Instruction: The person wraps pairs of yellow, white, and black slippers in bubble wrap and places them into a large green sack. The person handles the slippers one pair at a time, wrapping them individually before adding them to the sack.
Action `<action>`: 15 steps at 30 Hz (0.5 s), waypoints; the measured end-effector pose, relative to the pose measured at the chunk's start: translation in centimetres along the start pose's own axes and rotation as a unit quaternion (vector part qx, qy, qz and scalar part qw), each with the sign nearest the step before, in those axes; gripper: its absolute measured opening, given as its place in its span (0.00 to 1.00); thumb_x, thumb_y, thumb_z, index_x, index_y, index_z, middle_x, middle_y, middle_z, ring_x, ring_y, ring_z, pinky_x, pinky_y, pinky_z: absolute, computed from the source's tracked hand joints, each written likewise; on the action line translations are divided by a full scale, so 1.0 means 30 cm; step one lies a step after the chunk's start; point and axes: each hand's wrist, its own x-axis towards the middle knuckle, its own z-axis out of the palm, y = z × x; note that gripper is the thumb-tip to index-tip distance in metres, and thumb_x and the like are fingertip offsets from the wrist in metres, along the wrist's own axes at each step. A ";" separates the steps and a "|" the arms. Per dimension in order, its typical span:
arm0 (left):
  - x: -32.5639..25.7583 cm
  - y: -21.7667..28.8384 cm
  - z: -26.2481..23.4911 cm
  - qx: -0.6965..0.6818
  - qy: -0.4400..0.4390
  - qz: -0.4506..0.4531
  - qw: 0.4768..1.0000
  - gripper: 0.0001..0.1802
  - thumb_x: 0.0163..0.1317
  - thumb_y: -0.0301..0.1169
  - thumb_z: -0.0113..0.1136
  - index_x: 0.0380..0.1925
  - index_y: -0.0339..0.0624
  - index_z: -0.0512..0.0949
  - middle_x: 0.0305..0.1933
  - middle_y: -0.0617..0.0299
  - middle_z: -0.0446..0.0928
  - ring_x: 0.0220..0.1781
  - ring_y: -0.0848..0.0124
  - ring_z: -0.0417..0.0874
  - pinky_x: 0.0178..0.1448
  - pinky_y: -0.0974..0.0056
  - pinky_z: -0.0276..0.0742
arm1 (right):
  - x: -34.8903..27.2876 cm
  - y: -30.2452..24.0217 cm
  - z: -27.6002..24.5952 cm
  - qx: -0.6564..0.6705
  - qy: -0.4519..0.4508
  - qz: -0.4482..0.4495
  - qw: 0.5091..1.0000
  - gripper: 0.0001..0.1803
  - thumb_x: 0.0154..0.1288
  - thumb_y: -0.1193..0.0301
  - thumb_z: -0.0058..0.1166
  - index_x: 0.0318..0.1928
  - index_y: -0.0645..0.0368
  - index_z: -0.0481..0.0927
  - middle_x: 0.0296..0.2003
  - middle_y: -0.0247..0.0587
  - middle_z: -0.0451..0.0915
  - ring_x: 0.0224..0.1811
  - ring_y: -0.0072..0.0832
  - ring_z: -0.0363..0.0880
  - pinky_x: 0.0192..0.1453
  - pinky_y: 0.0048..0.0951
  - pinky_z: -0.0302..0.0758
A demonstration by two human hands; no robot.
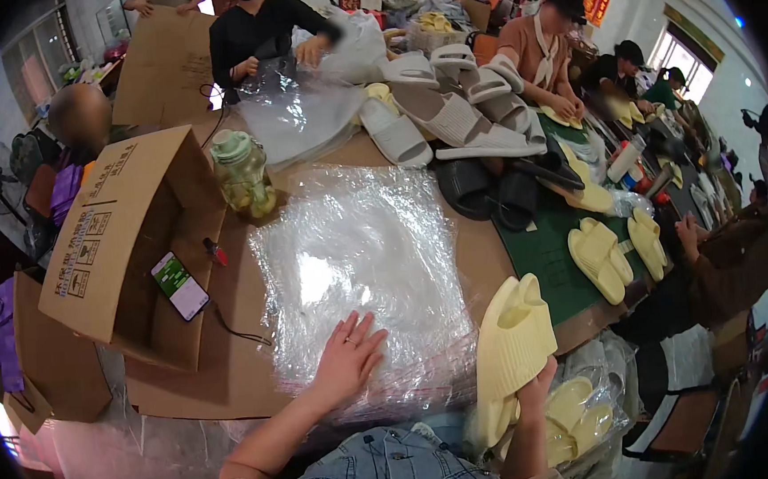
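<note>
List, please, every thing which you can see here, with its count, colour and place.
plastic sheets: count unclear, clear, table middle
held slippers: at least one, pale yellow, right of the sheets
green mat: one, green, table's right
mat slippers: at least two, pale yellow, on the mat
slipper pile: several, grey and whitish, table's far side
black slippers: at least two, black, below the pile
bagged slippers: at least two, yellow, lower right
carton: one, brown, left
phone: one, green-and-pale screen, carton's opening
jar: one, clear with green lid, beside the carton
co-workers: at least five, mixed clothing, background
left hand: one, bare, on the sheets
right hand: one, bare, gripping slippers
</note>
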 end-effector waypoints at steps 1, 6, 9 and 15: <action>0.005 -0.002 -0.002 -0.004 0.006 -0.001 1.000 0.23 0.70 0.39 0.56 0.63 0.47 0.75 0.74 0.48 0.64 0.75 0.42 0.61 0.76 0.41 0.57 | -0.004 -0.015 -0.007 -0.014 -0.009 -0.014 1.000 0.15 0.66 0.71 0.60 0.49 0.68 0.83 0.45 0.41 0.86 0.46 0.27 0.85 0.51 0.31 0.81; 0.034 0.008 -0.020 -0.101 0.014 -0.071 0.992 0.21 0.73 0.34 0.50 0.64 0.48 0.75 0.73 0.48 0.66 0.74 0.46 0.65 0.77 0.45 0.57 | 0.018 -0.176 0.035 -0.145 -0.202 -0.069 0.966 0.22 0.59 0.63 0.65 0.51 0.62 0.84 0.48 0.47 0.85 0.52 0.37 0.85 0.55 0.35 0.78; 0.047 0.037 -0.047 -0.125 0.033 -0.065 0.989 0.22 0.73 0.34 0.48 0.65 0.49 0.73 0.73 0.48 0.65 0.74 0.46 0.65 0.77 0.46 0.57 | 0.021 -0.182 0.079 -0.299 -0.315 -0.132 0.891 0.18 0.53 0.61 0.65 0.42 0.59 0.85 0.39 0.50 0.85 0.44 0.45 0.84 0.47 0.41 0.80; 0.022 0.107 -0.103 -0.080 0.038 0.021 0.996 0.24 0.73 0.36 0.48 0.68 0.51 0.71 0.76 0.52 0.61 0.77 0.48 0.59 0.79 0.44 0.53 | 0.022 -0.105 0.138 -0.462 -0.321 -0.123 0.817 0.13 0.53 0.63 0.62 0.25 0.62 0.82 0.26 0.50 0.80 0.31 0.47 0.81 0.36 0.48 0.77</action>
